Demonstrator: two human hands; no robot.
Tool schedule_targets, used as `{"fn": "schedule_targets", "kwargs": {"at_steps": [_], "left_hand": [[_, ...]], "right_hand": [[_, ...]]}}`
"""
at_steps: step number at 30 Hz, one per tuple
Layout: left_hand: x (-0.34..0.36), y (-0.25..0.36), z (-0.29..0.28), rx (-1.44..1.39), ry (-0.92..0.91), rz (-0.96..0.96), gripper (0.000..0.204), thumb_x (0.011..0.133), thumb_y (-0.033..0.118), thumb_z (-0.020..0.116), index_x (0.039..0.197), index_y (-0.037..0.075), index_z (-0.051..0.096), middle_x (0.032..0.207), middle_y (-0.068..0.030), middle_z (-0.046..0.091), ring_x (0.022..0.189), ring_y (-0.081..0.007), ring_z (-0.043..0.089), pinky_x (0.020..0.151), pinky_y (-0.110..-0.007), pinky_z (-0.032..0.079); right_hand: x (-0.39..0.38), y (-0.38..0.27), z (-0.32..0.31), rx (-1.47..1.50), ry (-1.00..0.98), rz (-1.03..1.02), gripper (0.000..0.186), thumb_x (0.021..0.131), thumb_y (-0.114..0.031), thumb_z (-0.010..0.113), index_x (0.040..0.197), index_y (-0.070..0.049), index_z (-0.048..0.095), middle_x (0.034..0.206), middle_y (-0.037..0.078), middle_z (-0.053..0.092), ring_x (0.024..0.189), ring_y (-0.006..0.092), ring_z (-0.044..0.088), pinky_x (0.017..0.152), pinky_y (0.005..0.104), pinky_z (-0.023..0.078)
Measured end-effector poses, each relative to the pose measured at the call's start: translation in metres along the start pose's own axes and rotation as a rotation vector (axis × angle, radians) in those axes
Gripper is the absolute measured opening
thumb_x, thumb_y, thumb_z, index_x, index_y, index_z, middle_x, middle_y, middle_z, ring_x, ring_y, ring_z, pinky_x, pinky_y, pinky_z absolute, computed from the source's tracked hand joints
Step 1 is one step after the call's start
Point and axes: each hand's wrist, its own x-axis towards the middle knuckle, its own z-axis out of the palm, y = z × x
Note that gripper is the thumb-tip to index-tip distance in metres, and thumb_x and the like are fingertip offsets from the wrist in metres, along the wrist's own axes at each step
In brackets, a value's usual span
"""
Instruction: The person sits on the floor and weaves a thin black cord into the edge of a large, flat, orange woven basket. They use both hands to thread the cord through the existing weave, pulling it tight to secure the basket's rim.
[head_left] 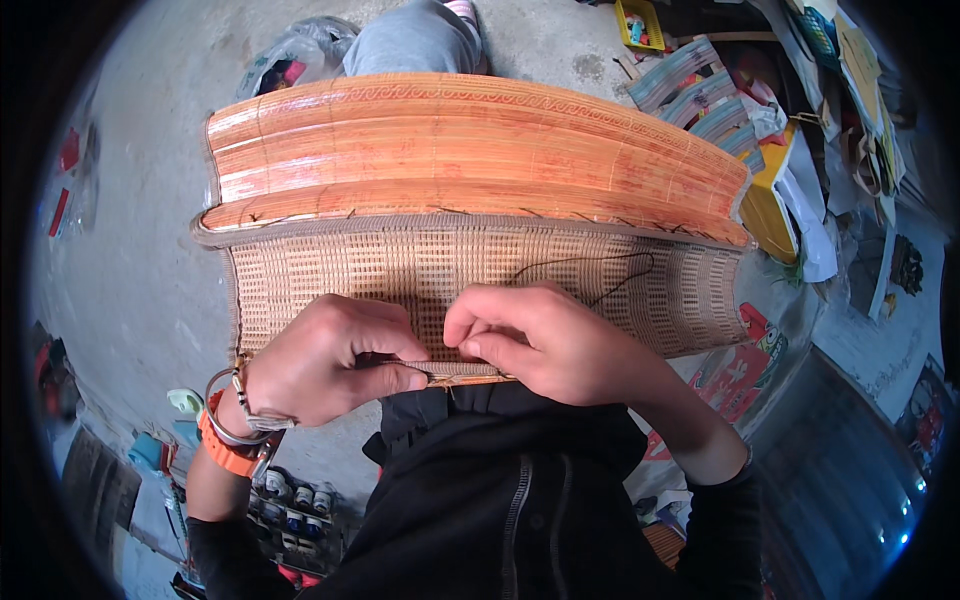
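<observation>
A bamboo mat (470,150) lies folded before me, its glossy orange slats on the far part and its tan woven backing (330,270) on the near part. Brown cloth edging runs along its rims, with dark stitches showing at the fold. My left hand (335,360) pinches the near bound edge between thumb and fingers. Just right of it, my right hand (545,340) is closed in a pinch over the same edge; whatever its fingertips hold is hidden. A loop of dark thread (590,260) lies across the backing behind my right hand.
A person's grey-clad leg (415,40) and a clear plastic bag (310,50) are beyond the mat. Papers, a yellow box (770,205) and a yellow basket (638,25) crowd the right side. Several small bottles (300,505) stand at lower left.
</observation>
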Motion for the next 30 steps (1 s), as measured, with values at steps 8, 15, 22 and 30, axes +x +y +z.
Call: {"fn": "schedule_targets", "kwargs": {"at_steps": [8,15,22,30], "left_hand": [[0.005,-0.008,-0.001,-0.084,-0.033,-0.086,0.012,0.081,0.009,0.073,0.088,0.001,0.069,0.077,-0.0098,0.066,0.07,-0.0228,0.063,0.063,-0.031,0.048],[0.008,-0.007,-0.004,-0.108,-0.058,-0.147,0.012,0.081,0.009,0.074,0.089,0.001,0.07,0.078,-0.0084,0.066,0.069,-0.0179,0.062,0.064,-0.03,0.048],[0.011,-0.017,-0.004,-0.12,-0.038,-0.175,0.013,0.082,0.008,0.073,0.089,-0.001,0.068,0.076,-0.0078,0.065,0.068,-0.0155,0.059,0.064,-0.029,0.047],[0.017,-0.017,-0.009,-0.12,-0.07,-0.217,0.014,0.083,0.01,0.072,0.09,-0.001,0.069,0.077,-0.0056,0.066,0.07,-0.0122,0.058,0.066,-0.027,0.047]], "right_hand": [[-0.018,-0.013,0.01,-0.739,0.522,-0.4,0.016,0.079,0.0,0.066,0.095,0.0,0.065,0.096,0.013,0.061,0.07,0.0212,0.064,0.063,0.0304,0.052],[-0.011,-0.003,0.048,-0.878,0.54,-0.531,0.009,0.08,-0.008,0.064,0.082,-0.003,0.057,0.088,0.005,0.054,0.065,0.0148,0.06,0.051,0.0285,0.047],[-0.046,-0.025,0.029,-0.339,0.582,-0.465,0.011,0.091,-0.007,0.061,0.1,-0.002,0.056,0.089,0.013,0.064,0.079,0.0277,0.066,0.066,0.0327,0.053],[-0.182,-0.068,-0.007,0.691,0.613,-1.073,0.007,0.096,-0.011,0.045,0.096,-0.004,0.042,0.076,0.012,0.056,0.051,0.0158,0.051,0.036,0.0261,0.045]]}}
